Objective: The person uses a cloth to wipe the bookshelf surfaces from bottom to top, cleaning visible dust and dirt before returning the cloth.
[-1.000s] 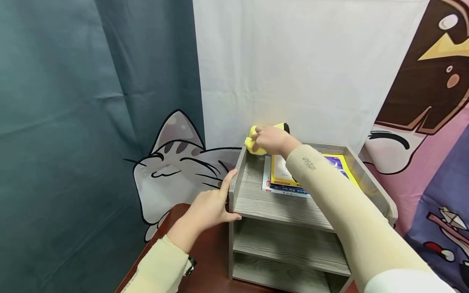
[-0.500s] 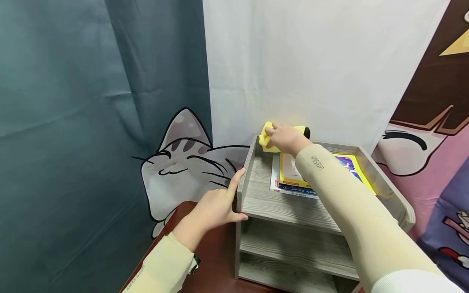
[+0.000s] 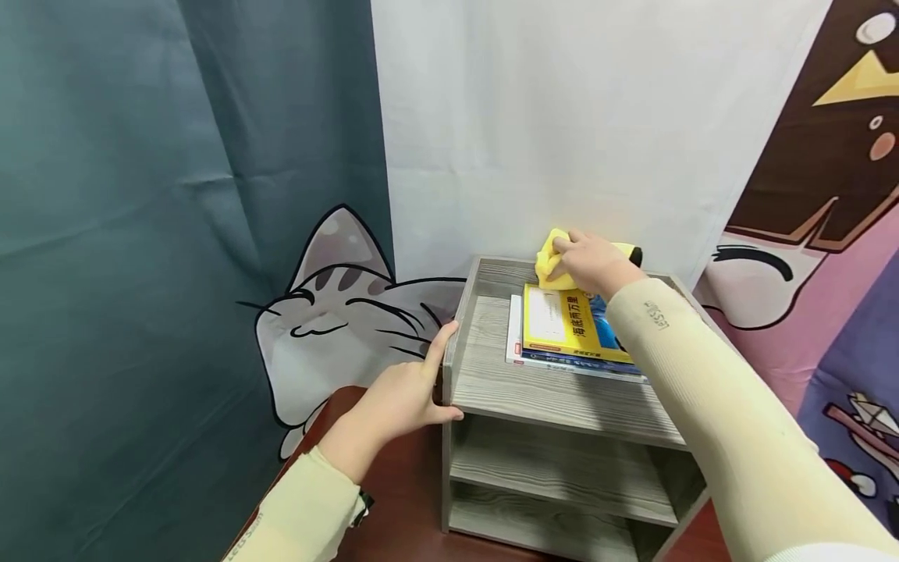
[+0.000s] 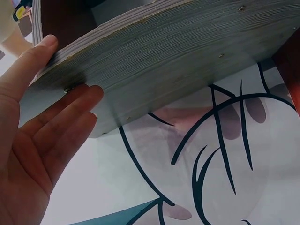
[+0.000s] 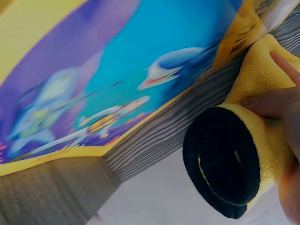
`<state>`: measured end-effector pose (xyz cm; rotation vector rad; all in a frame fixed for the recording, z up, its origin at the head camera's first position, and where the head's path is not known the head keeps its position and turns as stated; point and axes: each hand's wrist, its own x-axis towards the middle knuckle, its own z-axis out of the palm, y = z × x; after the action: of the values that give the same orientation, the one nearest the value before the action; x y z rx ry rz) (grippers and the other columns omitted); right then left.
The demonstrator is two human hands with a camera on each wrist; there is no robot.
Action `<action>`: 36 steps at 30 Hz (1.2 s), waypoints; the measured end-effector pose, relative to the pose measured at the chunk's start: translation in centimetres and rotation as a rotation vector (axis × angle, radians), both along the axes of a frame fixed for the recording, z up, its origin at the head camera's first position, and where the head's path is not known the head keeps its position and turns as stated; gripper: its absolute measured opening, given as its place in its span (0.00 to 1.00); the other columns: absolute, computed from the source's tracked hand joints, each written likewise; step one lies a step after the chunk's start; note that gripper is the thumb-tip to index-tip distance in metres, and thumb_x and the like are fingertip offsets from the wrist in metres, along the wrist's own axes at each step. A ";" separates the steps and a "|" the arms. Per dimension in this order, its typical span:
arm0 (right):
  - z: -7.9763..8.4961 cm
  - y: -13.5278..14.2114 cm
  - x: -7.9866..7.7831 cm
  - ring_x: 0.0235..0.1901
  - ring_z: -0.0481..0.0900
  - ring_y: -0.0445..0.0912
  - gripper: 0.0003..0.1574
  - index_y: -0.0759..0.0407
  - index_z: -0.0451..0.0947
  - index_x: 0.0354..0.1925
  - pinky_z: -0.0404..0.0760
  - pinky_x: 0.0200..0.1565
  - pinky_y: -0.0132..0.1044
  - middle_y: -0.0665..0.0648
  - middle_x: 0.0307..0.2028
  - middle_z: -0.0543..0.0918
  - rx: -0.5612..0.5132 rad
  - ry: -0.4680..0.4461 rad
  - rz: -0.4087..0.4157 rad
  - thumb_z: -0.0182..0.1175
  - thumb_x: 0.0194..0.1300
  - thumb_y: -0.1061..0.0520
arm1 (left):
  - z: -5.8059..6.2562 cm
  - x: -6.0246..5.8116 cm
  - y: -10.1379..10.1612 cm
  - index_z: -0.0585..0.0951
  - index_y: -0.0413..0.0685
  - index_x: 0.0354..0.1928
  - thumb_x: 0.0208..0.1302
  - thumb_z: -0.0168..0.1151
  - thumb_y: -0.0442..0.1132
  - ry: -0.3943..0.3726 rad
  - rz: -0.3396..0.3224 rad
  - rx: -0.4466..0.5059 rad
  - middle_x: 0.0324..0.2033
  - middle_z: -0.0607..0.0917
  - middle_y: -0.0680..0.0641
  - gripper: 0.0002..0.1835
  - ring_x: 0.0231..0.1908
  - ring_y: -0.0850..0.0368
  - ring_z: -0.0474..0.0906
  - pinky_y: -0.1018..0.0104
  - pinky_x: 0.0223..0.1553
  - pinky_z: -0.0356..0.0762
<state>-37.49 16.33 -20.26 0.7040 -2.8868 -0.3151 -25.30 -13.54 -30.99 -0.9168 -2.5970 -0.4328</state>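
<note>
My right hand (image 3: 597, 261) holds a bunched yellow cloth (image 3: 551, 269) at the back panel of a grey wood-grain shelf unit (image 3: 485, 390). In the right wrist view, the thumb presses into the fuzzy cloth (image 5: 262, 65), whose rolled end (image 5: 225, 159) is black. Just in front of it, a yellow-covered book (image 3: 555, 320) tops a small stack on the upper board. At the unit's left front corner, my left hand (image 3: 400, 394) grips the side panel. The left wrist view has the thumb over the panel's edge and the other fingers against its outer face (image 4: 154, 61).
Two lower shelves (image 3: 562, 464) open toward me beneath the top board. The unit stands on a reddish-brown surface (image 3: 393, 499). Behind it hangs a white curtain (image 3: 562, 117), with a teal curtain (image 3: 140, 273) on the left and cartoon-printed fabric (image 3: 758, 281) on the right.
My right hand has slid the cloth rightward along the back of the top board, from the left rear corner to behind the books. The left hand keeps its hold. The head view shifted slightly.
</note>
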 end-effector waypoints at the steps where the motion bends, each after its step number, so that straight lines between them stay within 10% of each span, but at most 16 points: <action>1: 0.0 0.2 0.1 0.43 0.63 0.53 0.19 0.53 0.82 0.48 0.63 0.46 0.46 0.57 0.45 0.67 0.036 0.016 0.008 0.58 0.60 0.68 | 0.0 0.0 0.0 0.41 0.48 0.70 0.39 0.74 0.56 0.003 0.000 0.001 0.08 0.65 0.57 0.63 0.10 0.63 0.63 0.67 0.16 0.63; 26: 1.1 5.1 3.1 0.47 0.63 0.58 0.22 0.52 0.85 0.40 0.62 0.54 0.52 0.58 0.44 0.70 0.118 0.028 -0.156 0.53 0.56 0.71 | 0.0 0.1 0.1 0.41 0.52 0.70 0.40 0.73 0.57 -0.022 0.065 -0.023 0.07 0.65 0.57 0.63 0.08 0.63 0.61 0.68 0.14 0.61; 36: 1.1 6.0 3.7 0.42 0.63 0.57 0.04 0.58 0.82 0.28 0.64 0.50 0.51 0.60 0.35 0.69 0.209 0.078 -0.221 0.60 0.53 0.62 | 0.0 0.1 0.1 0.41 0.51 0.70 0.40 0.74 0.57 0.012 0.033 -0.008 0.08 0.66 0.58 0.63 0.10 0.63 0.62 0.67 0.15 0.62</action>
<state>-33.75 22.31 -19.16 0.3888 -2.8866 -0.6637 -25.17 -13.48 -31.04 -0.8749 -2.6009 -0.4070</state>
